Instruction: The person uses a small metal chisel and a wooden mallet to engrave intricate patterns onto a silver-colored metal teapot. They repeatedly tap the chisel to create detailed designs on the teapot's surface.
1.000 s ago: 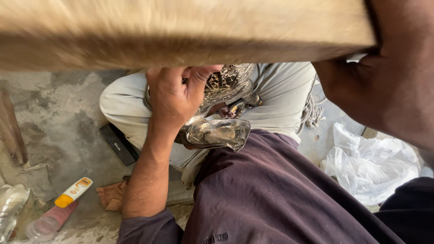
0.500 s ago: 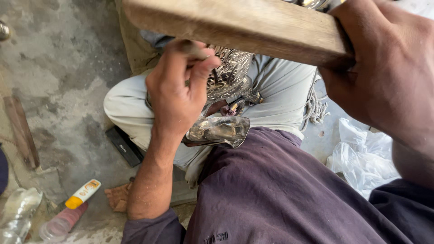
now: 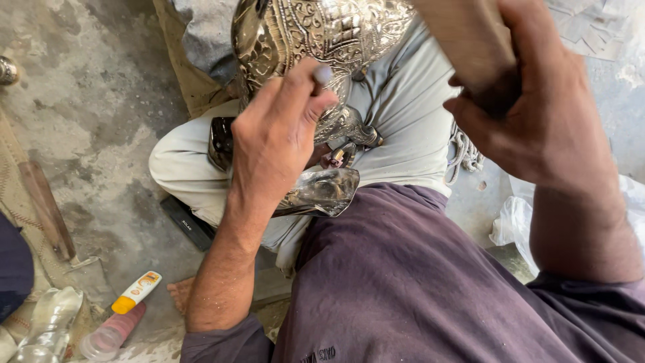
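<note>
My left hand (image 3: 279, 138) is closed around a small tool whose grey tip shows at the fingertips, pressed against an embossed silver metal vessel (image 3: 316, 33) that rests on my lap. My right hand (image 3: 531, 114) grips a wooden mallet-like block (image 3: 467, 40) raised at the top right. A shiny bent metal piece (image 3: 322, 191) lies on my lap under the left wrist. My legs wear light grey trousers (image 3: 410, 128) and a dark purple garment (image 3: 403, 269).
The concrete floor (image 3: 87, 114) holds a wooden-handled tool (image 3: 47, 208), an orange-and-white tube (image 3: 134, 292), a pink bottle (image 3: 107, 336) and clear plastic bottles (image 3: 47, 326) at lower left. A dark flat object (image 3: 188, 225) lies beside my knee. A white plastic bag (image 3: 514, 218) sits at right.
The wooden block has swung from across the top of the view up to the top right. The view has tilted, bringing the embossed vessel into sight. My left hand stays on the work.
</note>
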